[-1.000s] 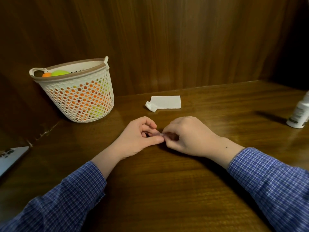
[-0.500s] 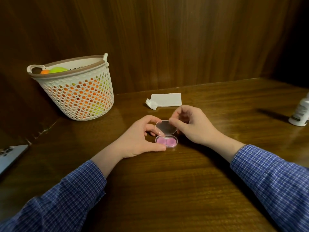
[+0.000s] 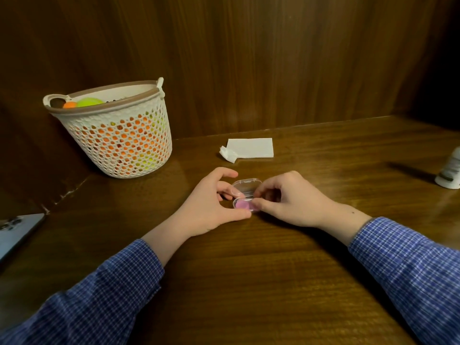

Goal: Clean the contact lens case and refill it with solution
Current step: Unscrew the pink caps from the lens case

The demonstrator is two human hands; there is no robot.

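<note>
A small clear plastic contact lens case (image 3: 245, 196) with a pink insert lies on the wooden table, its lid folded open toward the back. My left hand (image 3: 211, 207) pinches the case from the left, thumb at its front edge. My right hand (image 3: 286, 200) touches the case's right end with thumb and fingertips. A white solution bottle (image 3: 450, 170) stands at the far right edge of the view, partly cut off. A folded white tissue (image 3: 250, 148) lies behind the case.
A white perforated basket (image 3: 119, 135) holding orange and green balls stands at the back left against the wooden wall. A phone (image 3: 17, 232) lies at the left edge. The wooden table (image 3: 249, 282) stretches toward me.
The case went from closed between my fingers to open. Its lid has swung further back and lies flatter. My right hand has moved from the lid down to the case's right end.
</note>
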